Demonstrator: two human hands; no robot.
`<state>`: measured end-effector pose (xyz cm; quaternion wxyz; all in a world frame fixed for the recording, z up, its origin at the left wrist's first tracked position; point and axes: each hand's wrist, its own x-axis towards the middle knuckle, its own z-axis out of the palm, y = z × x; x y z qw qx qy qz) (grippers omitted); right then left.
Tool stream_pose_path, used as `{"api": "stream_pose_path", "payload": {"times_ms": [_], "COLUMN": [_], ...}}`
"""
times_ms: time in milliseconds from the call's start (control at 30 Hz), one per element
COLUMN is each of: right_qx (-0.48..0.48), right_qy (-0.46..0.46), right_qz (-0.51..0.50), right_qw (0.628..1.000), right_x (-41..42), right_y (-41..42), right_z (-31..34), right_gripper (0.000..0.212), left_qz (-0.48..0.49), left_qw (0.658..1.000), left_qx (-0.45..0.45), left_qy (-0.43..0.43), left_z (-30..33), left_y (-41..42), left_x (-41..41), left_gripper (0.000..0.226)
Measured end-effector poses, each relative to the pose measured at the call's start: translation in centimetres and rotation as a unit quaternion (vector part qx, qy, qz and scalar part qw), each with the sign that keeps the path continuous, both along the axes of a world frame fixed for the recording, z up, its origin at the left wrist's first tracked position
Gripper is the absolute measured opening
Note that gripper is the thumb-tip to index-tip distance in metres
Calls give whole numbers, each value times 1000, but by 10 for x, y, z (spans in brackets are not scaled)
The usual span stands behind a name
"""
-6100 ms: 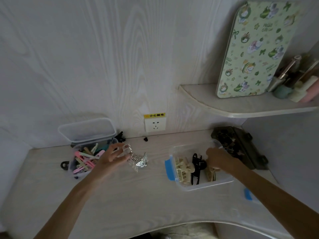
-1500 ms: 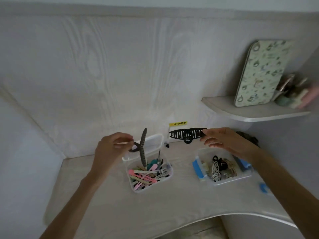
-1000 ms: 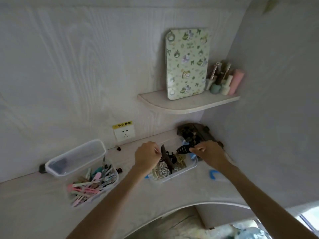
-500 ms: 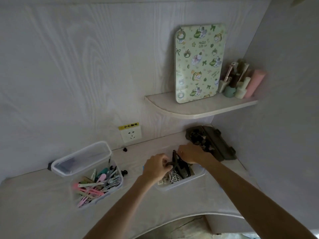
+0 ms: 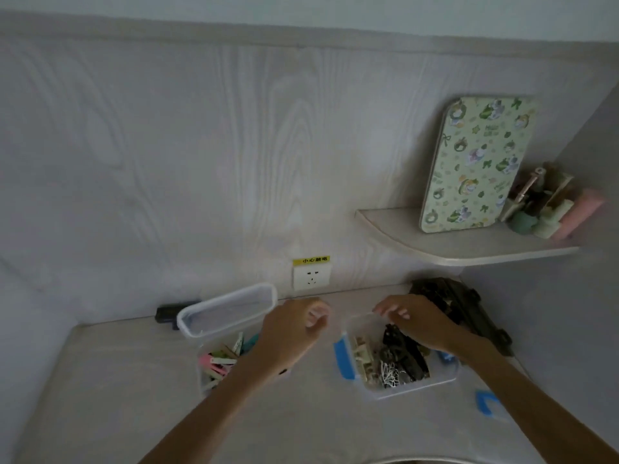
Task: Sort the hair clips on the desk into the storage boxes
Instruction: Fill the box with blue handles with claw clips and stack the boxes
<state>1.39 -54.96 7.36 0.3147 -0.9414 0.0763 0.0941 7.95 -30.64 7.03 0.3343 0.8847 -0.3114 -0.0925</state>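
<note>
Pale wood-grain panelling backs a light bench point(image 5: 100, 396) of the same finish. At the far left against the wall lies a small dark object point(image 5: 167, 314), too dim to identify. Just right of it stands a clear plastic storage box point(image 5: 207, 370) holding pink, green and cream flat hair clips point(image 5: 221, 360), with its clear rectangular lid point(image 5: 227, 309) propped up behind it. The left hand point(image 5: 289, 333) hovers over this box's right edge, its fingers point(image 5: 315, 321) loosely curled and holding nothing; the flat clips lie below and to the left of them, apart. On the wall behind sits a white power socket point(image 5: 312, 277) under a yellow label.

Right of the left hand is a second clear storage box with a blue latch point(image 5: 345, 363), filled with black, cream and white claw hair clips point(image 5: 398, 360). The right hand point(image 5: 418, 324) hangs over its back rim, fingers point(image 5: 390, 311) bent downward and released, empty; the claw clips sit just beneath the palm. Whether the hand touches them cannot be told. A dark tray-like object point(image 5: 469, 306) lies behind the wrist, and a blue latch piece point(image 5: 487, 401) rests on the bench at the right. Above, a corner shelf point(image 5: 452, 249) carries a green patterned board point(image 5: 475, 162) and several small bottles point(image 5: 549, 209).
</note>
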Motion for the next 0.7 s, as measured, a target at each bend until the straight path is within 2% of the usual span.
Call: {"api": "stream_pose_path", "payload": {"times_ms": [67,167,267,333,467,567,633,700], "right_qx": [20,51,66,53,-85,-176,-211,-243], "right_qy": [-28,-87,-111,-84,72,198,249,282], "right_qz": [32,113,181,211,225,223,220,205], "right_qw": [999,988,975,972,968,938,920,905], "right_x": [19,62,100,124,173,191,199,205], "right_y": [37,117,190,236,314,350,365,367], "right_z": [16,41,57,56,24,-11,-35,-49], "right_gripper": [26,26,26,25,29,32,37,43], "left_qz": [84,222,343,383,381,371,340,310], "left_qw": [995,966,926,912,914,886,872,867], "left_qx": [-54,-124,-147,-140,-115,-98,-78,-61], "left_qy": [-24,-53,-54,-33,82,262,344,385], "left_z": [9,17,10,-2,-44,-79,-96,-105], "left_y": [42,120,185,221,271,282,285,281], "left_x": [11,31,48,59,83,103,116,125], "left_gripper": [14,9,12,17,24,30,38,41]}}
